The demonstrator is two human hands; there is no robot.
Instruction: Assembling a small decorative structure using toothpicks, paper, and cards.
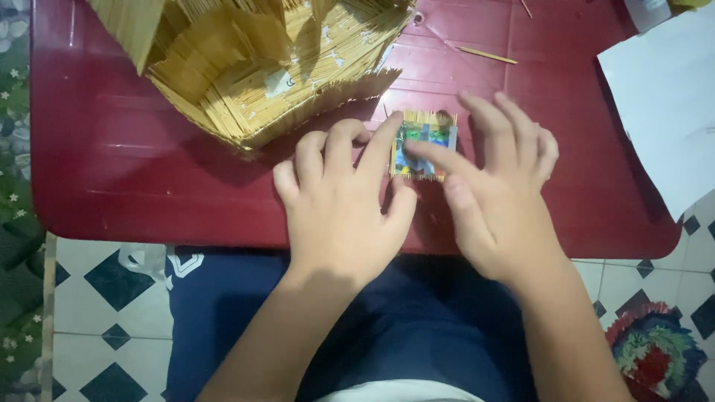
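Observation:
A small flat panel of thin sticks with a colourful picture on it [421,141] lies on the red table [112,179]. My left hand [339,201] rests on the table beside it, index fingertip touching the panel's left edge. My right hand [491,193] hovers over its right side, the index finger pressing on the picture, other fingers spread. Neither hand grips anything.
A large model built of thin sticks [261,59] stands at the table's back left. A loose stick [488,55] lies behind the panel. A white sheet [663,97] covers the right corner. Tiled floor [104,298] and a colourful round mat [655,353] lie below.

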